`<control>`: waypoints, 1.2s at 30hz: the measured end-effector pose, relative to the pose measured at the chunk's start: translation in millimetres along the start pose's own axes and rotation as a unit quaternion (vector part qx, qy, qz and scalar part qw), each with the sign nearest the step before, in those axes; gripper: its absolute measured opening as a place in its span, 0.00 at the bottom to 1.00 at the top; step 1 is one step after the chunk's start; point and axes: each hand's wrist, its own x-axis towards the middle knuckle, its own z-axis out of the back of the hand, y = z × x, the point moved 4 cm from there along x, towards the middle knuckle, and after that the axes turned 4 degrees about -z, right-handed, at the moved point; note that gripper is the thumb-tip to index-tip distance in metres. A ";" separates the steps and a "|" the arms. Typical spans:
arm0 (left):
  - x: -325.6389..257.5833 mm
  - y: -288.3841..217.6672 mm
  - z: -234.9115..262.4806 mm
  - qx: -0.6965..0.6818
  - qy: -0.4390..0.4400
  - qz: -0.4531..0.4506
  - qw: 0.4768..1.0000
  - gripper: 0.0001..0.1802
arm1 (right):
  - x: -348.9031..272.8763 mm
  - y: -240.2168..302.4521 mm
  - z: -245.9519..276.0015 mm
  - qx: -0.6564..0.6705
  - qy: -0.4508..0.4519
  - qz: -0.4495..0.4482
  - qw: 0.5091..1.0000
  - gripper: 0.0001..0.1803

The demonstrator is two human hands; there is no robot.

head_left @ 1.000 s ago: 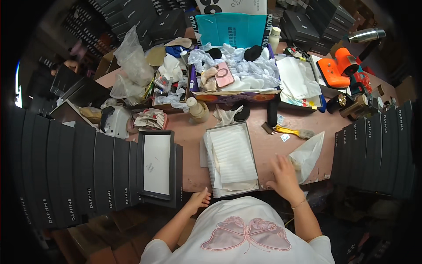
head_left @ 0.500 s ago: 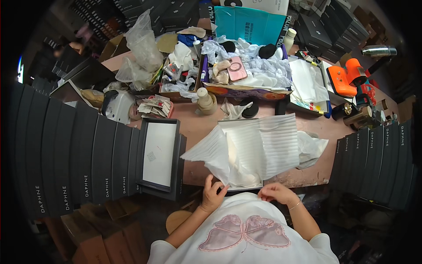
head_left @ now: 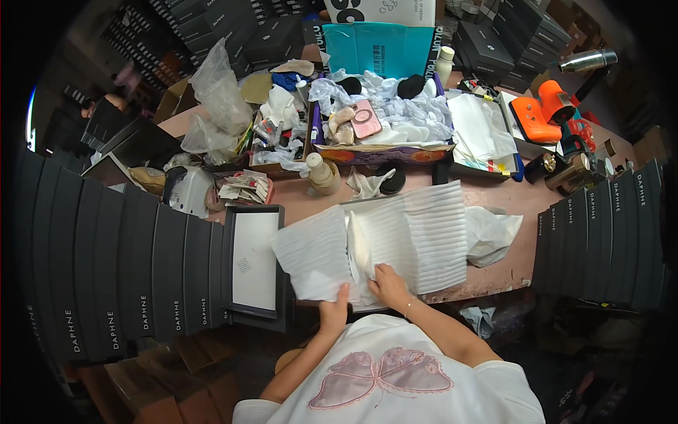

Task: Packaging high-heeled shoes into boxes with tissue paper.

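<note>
White ribbed packing sheets (head_left: 436,237) lie spread over a shoe box on the table in front of me; little of the box shows beneath them. In the middle of the wrapping is a slim cream-white shoe (head_left: 361,247), partly covered. My right hand (head_left: 388,286) is closed on the near end of that shoe. On the left, my left hand (head_left: 335,309) pinches the near edge of a loose packing sheet (head_left: 311,254), thumb on top. A dark box part with a white inside (head_left: 255,258) lies open just left of the wrapping.
Dark shoe boxes (head_left: 134,261) stand in a row at left, with more (head_left: 600,233) at right. Behind are a purple tray (head_left: 381,153) of crumpled plastic, a pump bottle (head_left: 323,174), a pink-cased phone (head_left: 365,119) and an orange tool (head_left: 537,116). Crumpled white paper (head_left: 494,235) lies right of the wrapping.
My right hand has moved left and forward onto the shoe, which now stands more upright. The left flap of packing sheet has been laid out flatter, with my left hand now on its edge.
</note>
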 end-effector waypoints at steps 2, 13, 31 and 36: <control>-1.8 -4.0 -28.9 0.044 0.155 -0.133 0.978 0.14 | 11.3 5.6 -5.3 -0.034 0.135 -0.031 0.990 0.20; 65.0 -12.5 -78.7 0.424 0.239 -0.130 0.864 0.26 | -54.1 -84.3 123.0 0.309 -0.203 -0.280 0.886 0.25; 78.5 -12.2 -111.4 0.534 0.160 -0.410 0.722 0.29 | 44.9 -84.1 230.2 -0.256 -0.206 -0.170 0.929 0.26; 97.3 -1.7 -116.8 0.465 0.275 -0.267 0.798 0.25 | 39.0 -148.9 220.2 -0.258 -0.088 -0.211 0.939 0.16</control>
